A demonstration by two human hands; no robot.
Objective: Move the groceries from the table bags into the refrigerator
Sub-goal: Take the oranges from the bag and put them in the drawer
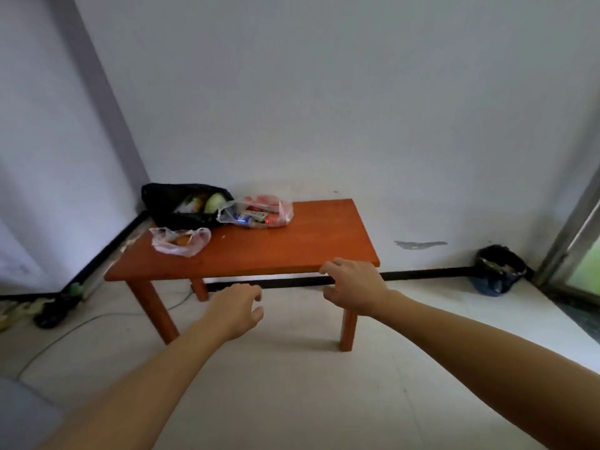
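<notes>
A low red-brown wooden table (318, 241) stands against the white wall. At its far left lies a black bag (168, 203) holding a green round item and a bottle. Beside it sits a clear plastic bag (259, 212) of packets and cans. A smaller pinkish plastic bag (180, 241) with something orange lies nearer the front left. My left hand (235, 308) hovers in front of the table, fingers curled and apart, holding nothing. My right hand (352, 285) is at the table's front right corner, fingers apart, holding nothing. No refrigerator is in view.
A black bin-bagged bucket (500, 271) stands on the floor at the right by a door frame (571, 222). Dark shoes (53, 311) and a white cable (81, 326) lie on the floor at the left. A black skirting strip (422, 274) runs along the wall.
</notes>
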